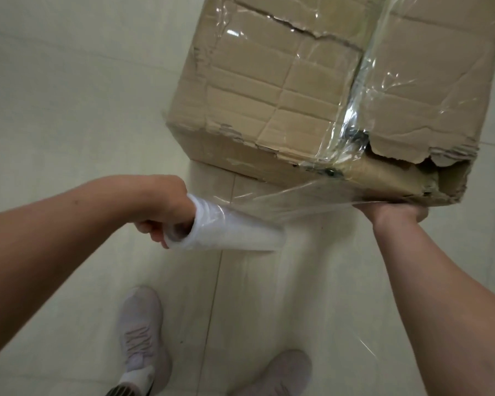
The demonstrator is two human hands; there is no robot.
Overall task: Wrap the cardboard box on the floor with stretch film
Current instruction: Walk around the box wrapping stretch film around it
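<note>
Cardboard box (283, 90): on the tiled floor (69, 110); top creased, near right corner torn open, some film already over it.
Handling: judged bulky, with soft, weakened walls. Take hold under a sound bottom edge, away from the torn corner.
Stretch film (286, 200): clear sheet spanning from roll (240, 234) to the near bottom edge; thin and clingy.
Left hand (160, 207): fingers clamped on the roll's end.
Right hand (392, 211): at the near bottom edge; fingers hidden, so their state cannot be told.
Shoes (140, 338): behind the roll.

**Indoor room, exact type unclear**

Pale glossy tile floor (69, 124) with thin grout lines (215, 292), under even indoor light. Battered cardboard box (269, 90) down on the tiles, and the person stands there in light sneakers (142, 332). Home or storeroom: can't tell.
</note>
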